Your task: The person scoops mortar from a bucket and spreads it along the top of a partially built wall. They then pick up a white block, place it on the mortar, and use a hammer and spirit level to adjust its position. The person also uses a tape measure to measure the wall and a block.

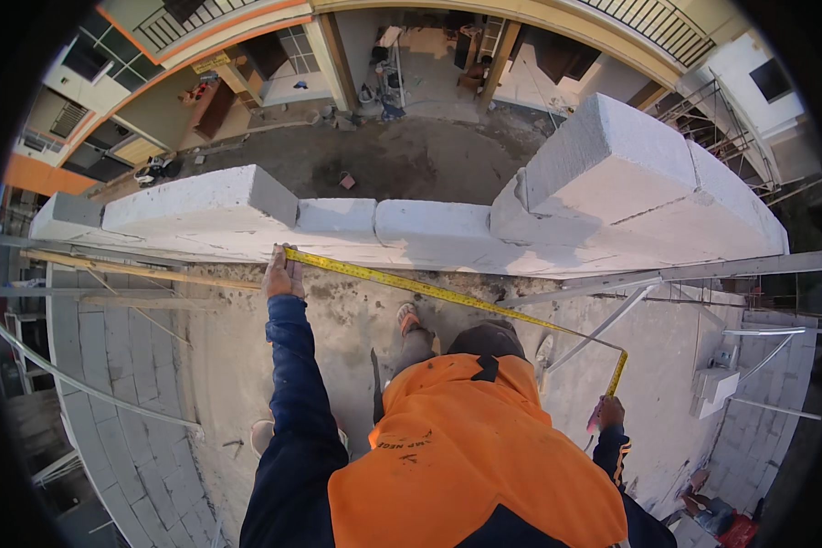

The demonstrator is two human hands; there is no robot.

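Observation:
A yellow tape measure (429,290) is drawn out in front of me, slanting down from left to right. Its free end is pinched in my left hand (281,276), up against the inner face of a white block wall (402,247). Far to the right, my right hand (610,413) grips the tape's case, of which only a small reddish part shows. Just above that hand the blade bends sharply and rises before running left. The wall's top has a lower stretch between taller blocks on both sides.
Metal bars (685,270) and a wooden pole (137,267) run along the wall. Grey block walls (119,384) flank the concrete floor (247,365). A pale box (714,391) is at the right. A person in red (738,532) is low at the right. Beyond the wall is a lower courtyard (411,164).

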